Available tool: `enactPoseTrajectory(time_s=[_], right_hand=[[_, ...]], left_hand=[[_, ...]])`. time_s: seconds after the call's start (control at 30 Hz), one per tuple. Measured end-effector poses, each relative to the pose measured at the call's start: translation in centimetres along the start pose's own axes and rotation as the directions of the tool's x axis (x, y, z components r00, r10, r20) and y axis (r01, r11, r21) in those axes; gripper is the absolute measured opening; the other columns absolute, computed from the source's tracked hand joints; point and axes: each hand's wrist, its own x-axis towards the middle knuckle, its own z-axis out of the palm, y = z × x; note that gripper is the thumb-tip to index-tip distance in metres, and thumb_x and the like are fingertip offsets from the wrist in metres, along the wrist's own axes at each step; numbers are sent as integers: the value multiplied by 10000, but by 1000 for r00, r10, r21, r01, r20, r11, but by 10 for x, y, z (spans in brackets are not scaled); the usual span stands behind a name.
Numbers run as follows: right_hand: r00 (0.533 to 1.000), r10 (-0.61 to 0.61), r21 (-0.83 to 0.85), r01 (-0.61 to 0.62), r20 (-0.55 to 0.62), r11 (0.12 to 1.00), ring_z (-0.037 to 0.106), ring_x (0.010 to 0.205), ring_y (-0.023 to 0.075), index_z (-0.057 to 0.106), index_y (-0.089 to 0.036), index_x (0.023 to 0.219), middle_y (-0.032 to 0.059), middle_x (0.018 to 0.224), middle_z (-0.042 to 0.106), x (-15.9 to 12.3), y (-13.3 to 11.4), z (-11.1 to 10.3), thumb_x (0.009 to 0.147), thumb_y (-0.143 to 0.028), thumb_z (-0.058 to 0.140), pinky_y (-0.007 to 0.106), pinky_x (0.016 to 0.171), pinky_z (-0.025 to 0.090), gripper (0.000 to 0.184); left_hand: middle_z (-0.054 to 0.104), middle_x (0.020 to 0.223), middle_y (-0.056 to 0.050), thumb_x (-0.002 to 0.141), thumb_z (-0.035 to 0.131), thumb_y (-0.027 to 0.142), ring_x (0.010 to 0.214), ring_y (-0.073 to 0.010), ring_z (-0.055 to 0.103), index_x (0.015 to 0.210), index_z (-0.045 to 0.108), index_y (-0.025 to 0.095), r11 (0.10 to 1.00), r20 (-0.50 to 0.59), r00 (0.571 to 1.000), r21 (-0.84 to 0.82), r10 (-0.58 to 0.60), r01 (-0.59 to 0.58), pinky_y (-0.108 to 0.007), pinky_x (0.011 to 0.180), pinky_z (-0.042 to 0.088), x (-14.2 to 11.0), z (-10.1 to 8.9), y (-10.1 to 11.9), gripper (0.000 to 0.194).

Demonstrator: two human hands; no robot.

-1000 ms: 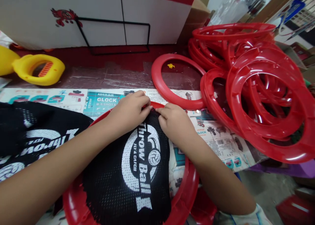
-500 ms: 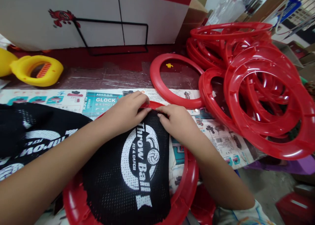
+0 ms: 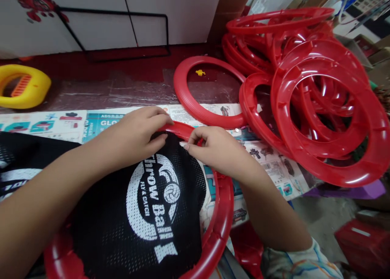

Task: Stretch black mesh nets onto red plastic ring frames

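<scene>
A black mesh cloth (image 3: 106,230) printed "Throw Ball FLY & CATCH" in white lies over a red plastic ring (image 3: 224,214), whose lower part runs out of the picture. My left hand (image 3: 137,130) is closed at the top of the ring, its thumb on the cloth and its fingers over the red rim. Just right of it, my right hand (image 3: 217,151) pinches at the cloth's upper edge, thumb against forefinger. What exactly lies between those fingertips is hard to see. More black printed mesh (image 3: 39,153) lies to the left, partly behind my left forearm.
Red rings (image 3: 338,157) are piled at the right, with a single matte red ring (image 3: 187,88) beside them. A yellow plastic handle (image 3: 36,88) lies at the left. Behind stand a thin black wire frame (image 3: 122,13) and a white carton (image 3: 189,18). Printed card sheets (image 3: 271,165) cover the tabletop.
The right hand has moved apart from the left, along the rim, its fingers now curled into a pinch. The cloth's right upper edge now bulges outward. The whole view has shifted.
</scene>
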Motion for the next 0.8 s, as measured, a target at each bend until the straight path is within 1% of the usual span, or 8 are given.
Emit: enactPoseTrajectory(time_s=[0.1, 0.2, 0.37, 0.47, 0.57, 0.67, 0.73, 0.8], right_hand=[[1000, 4, -240, 0, 13, 971, 615, 683, 164, 704, -165, 757, 55, 758, 705, -3, -5, 8, 854, -252, 581, 267, 605, 389, 179], [999, -49, -452, 50, 13, 891, 648, 719, 229, 723, -141, 809, 124, 779, 712, -5, -10, 23, 879, -265, 571, 299, 587, 405, 208], [997, -67, -538, 74, 33, 839, 666, 736, 247, 734, -149, 844, 141, 782, 711, -4, -14, 42, 902, -209, 538, 296, 553, 421, 213], [996, -82, -512, 87, 33, 855, 658, 772, 226, 719, -170, 862, 112, 812, 713, -3, -14, 40, 893, -166, 517, 288, 590, 427, 204], [996, -82, -440, 57, -38, 896, 633, 775, 217, 691, -146, 886, 113, 840, 697, -3, -13, 33, 853, -143, 502, 291, 615, 415, 192], [997, -25, -239, 6, -76, 971, 599, 705, 183, 651, -150, 916, 62, 803, 683, -3, -10, 23, 799, -163, 521, 274, 603, 393, 175], [995, -57, -86, 50, -80, 995, 592, 701, 157, 627, -166, 999, 21, 824, 689, -2, -5, 16, 786, -152, 517, 251, 608, 396, 240], [990, -128, 0, 128, -64, 992, 610, 752, 143, 649, -175, 1005, 6, 872, 705, 1, 0, 12, 796, -120, 491, 237, 656, 420, 268]], left_hand=[[612, 1120, -91, 863, 473, 305, 1057, -263, 568, 941, 635, 193, 996, 16, 996, 4, 89, -89, -413, 951, 444, 4, 2, 4, 212], [632, 1075, -96, 885, 488, 331, 1007, -253, 587, 930, 640, 180, 997, 28, 997, -18, 74, -74, -405, 919, 459, 5, 5, 4, 219], [637, 1023, -119, 893, 512, 338, 975, -270, 589, 1014, 639, 147, 998, 46, 997, 13, 67, -68, -426, 898, 462, 4, 8, 1, 260], [632, 1025, -118, 895, 513, 333, 979, -265, 582, 1021, 650, 147, 997, 51, 996, 0, 75, -75, -416, 899, 462, 4, 8, -2, 263], [633, 1014, -114, 894, 510, 326, 978, -263, 578, 1011, 656, 149, 996, 56, 995, -9, 86, -86, -409, 890, 460, 4, 8, -2, 258], [643, 1001, -102, 892, 511, 322, 955, -252, 585, 1017, 641, 151, 997, 26, 997, -42, 70, -69, -391, 861, 460, 4, 7, -1, 248], [649, 993, -94, 888, 515, 315, 936, -242, 591, 1023, 626, 154, 996, 4, 999, -76, 50, -49, -371, 829, 461, 4, 7, 1, 238], [649, 984, -90, 884, 517, 305, 926, -237, 592, 1014, 617, 153, 995, -12, 999, -93, 43, -44, -362, 811, 462, 3, 6, 2, 224]])
